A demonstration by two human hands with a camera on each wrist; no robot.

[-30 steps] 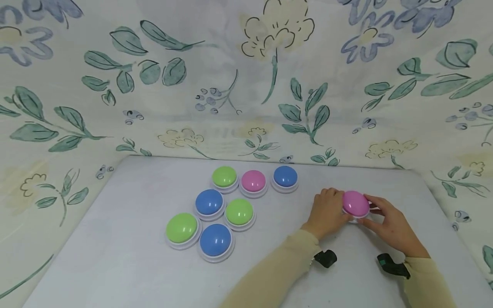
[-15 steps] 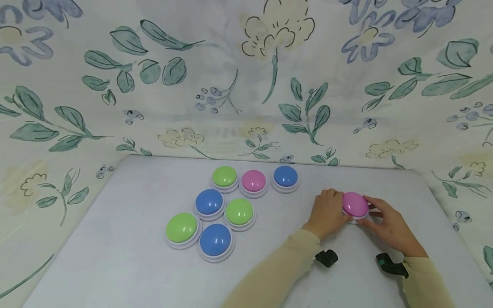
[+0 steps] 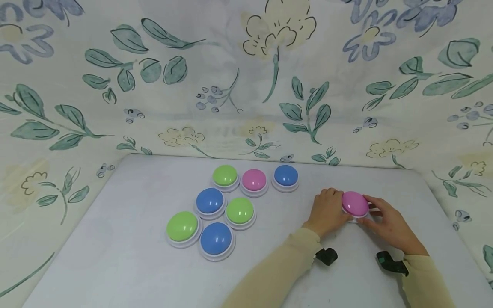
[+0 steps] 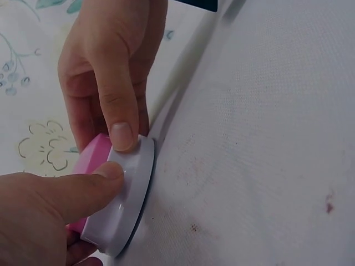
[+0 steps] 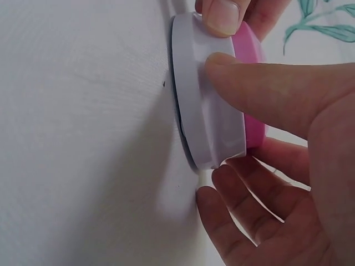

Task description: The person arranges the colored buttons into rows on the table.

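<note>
A pink dome push button (image 3: pixel 355 203) with a white round base sits between both hands at the right of the table. My left hand (image 3: pixel 325 212) grips its left side, the thumb on the white base (image 4: pixel 130 177) in the left wrist view. From the right, my right hand (image 3: pixel 393 224) holds the same button, thumb on the near side of the base and fingers round the far side. The right wrist view shows the pink dome (image 5: pixel 252 88) partly covered by that thumb. The base's underside lies at the table surface.
Left of the hands stand several more buttons: a blue one (image 3: pixel 286 176), a pink one (image 3: pixel 253 180) and a green one (image 3: pixel 225 176) at the back, others nearer. The white table (image 3: pixel 115 265) meets a floral cloth backdrop (image 3: pixel 215 124).
Both hands keep their hold on the pink button, which has barely shifted. The whole head view has drifted by a few pixels.
</note>
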